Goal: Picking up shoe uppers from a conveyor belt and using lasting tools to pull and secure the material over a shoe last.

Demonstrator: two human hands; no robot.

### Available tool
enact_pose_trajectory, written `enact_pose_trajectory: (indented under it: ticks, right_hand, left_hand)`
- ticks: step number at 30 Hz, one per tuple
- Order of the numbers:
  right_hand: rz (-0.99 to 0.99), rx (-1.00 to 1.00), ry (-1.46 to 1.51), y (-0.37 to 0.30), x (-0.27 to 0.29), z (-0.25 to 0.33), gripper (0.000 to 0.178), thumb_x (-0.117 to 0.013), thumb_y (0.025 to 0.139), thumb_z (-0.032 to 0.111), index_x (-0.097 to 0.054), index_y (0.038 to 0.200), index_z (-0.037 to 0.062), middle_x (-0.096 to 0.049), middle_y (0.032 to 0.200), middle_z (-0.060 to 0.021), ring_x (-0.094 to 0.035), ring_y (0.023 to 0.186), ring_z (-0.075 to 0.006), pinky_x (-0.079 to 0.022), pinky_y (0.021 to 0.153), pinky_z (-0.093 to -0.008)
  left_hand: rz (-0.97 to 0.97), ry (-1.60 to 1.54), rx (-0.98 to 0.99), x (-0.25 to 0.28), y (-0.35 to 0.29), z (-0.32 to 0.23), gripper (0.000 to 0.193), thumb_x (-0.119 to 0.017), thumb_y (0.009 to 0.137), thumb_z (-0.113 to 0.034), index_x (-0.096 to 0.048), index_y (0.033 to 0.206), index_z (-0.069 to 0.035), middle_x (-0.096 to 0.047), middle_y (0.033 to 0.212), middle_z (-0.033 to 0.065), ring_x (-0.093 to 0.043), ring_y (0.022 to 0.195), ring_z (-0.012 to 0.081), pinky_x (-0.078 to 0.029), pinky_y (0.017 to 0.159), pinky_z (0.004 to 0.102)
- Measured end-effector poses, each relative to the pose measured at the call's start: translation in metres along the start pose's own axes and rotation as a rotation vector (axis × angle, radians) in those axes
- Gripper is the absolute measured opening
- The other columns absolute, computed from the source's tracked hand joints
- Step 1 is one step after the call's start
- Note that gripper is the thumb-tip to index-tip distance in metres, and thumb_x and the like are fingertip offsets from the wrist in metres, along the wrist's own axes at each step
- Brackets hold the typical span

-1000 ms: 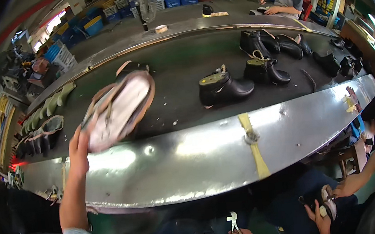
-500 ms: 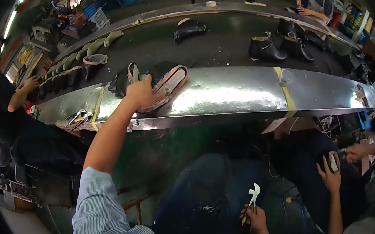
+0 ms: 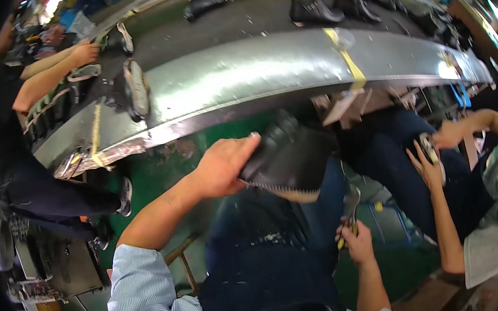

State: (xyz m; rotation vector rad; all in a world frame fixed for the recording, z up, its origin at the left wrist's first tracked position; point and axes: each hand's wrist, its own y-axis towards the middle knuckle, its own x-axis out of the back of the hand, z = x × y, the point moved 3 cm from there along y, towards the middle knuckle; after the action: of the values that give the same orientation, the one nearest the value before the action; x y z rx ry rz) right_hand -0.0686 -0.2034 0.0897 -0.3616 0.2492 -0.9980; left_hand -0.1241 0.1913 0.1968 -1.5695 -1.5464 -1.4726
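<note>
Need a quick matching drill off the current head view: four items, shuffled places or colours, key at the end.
Column one:
1. pincers
2. black shoe with zigzag-stitched edge
3. yellow strips
4. floor

Column two:
A. green
B. held in the left hand
C. across the metal ledge
D. held in the right hand

Pairs: 1-D, 2-B, 3-C, 4-A

Boots along a workbench show a shoe workshop.
</note>
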Motion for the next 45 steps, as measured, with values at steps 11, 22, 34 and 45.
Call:
enact_pose_trajectory:
  ticks: [11, 22, 34, 45]
  right_hand:
    - [0.125, -0.147, -0.333, -0.019, -0.021, 0.043, 0.025, -0.062, 0.091, 0.017, -0.061, 0.109, 0.0002, -0.063, 0.072, -0.0067, -0.062, 0.067, -0.0151, -0.050, 0.065, -0.0310]
    - [0.392, -0.124, -0.664, -0.013, -0.031, 0.075, 0.023, -0.059, 0.091, 0.021, -0.053, 0.089, -0.0008, -0.060, 0.077, -0.0230, -0.060, 0.077, -0.0437, -0.047, 0.070, -0.0460]
    - [0.662, -0.558, -0.407, 0.015, -0.026, 0.079, 0.022, -0.058, 0.095, 0.014, -0.059, 0.109, -0.0023, -0.069, 0.095, -0.0109, -0.066, 0.070, -0.0160, -0.057, 0.062, -0.0302]
    - [0.778, -0.526, -0.583, 0.027, -0.020, 0.119, 0.020, -0.061, 0.090, 0.022, -0.060, 0.095, 0.0021, -0.064, 0.078, -0.0049, -0.061, 0.070, -0.0162, -0.049, 0.059, -0.0324]
  left_hand:
    - [0.465, -0.071, -0.103, -0.119, 0.008, -0.013, 0.091, -0.069, 0.063, -0.010, -0.033, 0.146, 0.001, -0.046, 0.137, 0.0183, -0.037, 0.135, 0.0369, -0.014, 0.115, 0.0636]
    - [0.334, -0.316, 0.487, -0.124, 0.036, -0.065, 0.064, -0.074, 0.076, -0.047, -0.051, 0.109, 0.003, -0.055, 0.112, 0.0212, -0.051, 0.114, 0.0405, -0.014, 0.107, 0.0722]
    - [0.360, -0.478, 0.333, -0.120, 0.020, -0.055, 0.052, -0.061, 0.080, -0.020, -0.047, 0.127, -0.003, -0.048, 0.128, 0.0150, -0.040, 0.131, 0.0340, 0.000, 0.113, 0.0629]
    - [0.263, -0.470, 0.277, -0.132, 0.008, -0.050, 0.057, -0.064, 0.077, -0.031, -0.047, 0.124, -0.004, -0.048, 0.126, 0.0148, -0.040, 0.129, 0.0353, 0.002, 0.113, 0.0616]
